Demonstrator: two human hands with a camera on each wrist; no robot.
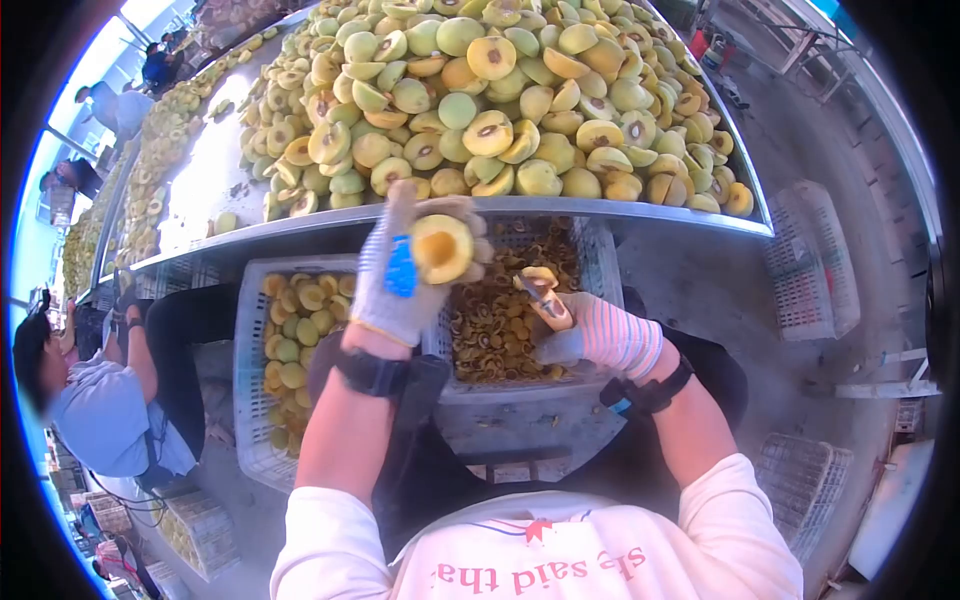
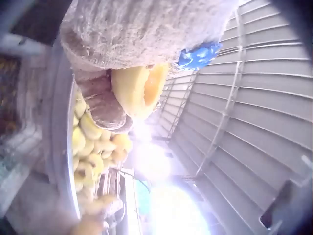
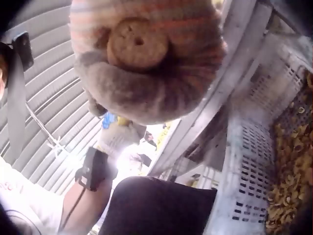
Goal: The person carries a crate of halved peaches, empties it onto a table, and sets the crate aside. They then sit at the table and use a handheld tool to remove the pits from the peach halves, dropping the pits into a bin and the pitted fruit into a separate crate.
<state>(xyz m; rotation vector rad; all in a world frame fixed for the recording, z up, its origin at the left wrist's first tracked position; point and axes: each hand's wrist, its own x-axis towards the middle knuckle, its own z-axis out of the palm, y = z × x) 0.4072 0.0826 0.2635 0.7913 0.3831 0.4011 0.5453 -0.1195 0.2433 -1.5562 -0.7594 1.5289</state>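
Note:
In the head view the gloved left hand [image 1: 400,275], with blue tape on it, holds a hollowed yellow fruit half [image 1: 442,248], cut face up. The left wrist view shows curled glove fingers [image 2: 105,108] against that fruit half [image 2: 129,90]. To its right, the right hand [image 1: 615,335] in a striped glove grips a wooden-handled tool [image 1: 552,312] with a metal end. A small yellow piece [image 1: 540,273] is at the tool's tip, apart from the left hand. The round handle end [image 3: 138,44] pokes out of the right hand [image 3: 146,93] in the right wrist view.
A metal-edged table [image 1: 480,207] heaped with halved fruit [image 1: 490,132] lies beyond the hands. Below stand a crate of scraps [image 1: 500,391] and, left, a crate of fruit halves [image 1: 245,350]. A person [image 1: 110,410] sits at the left; empty crates [image 1: 815,260] stand right.

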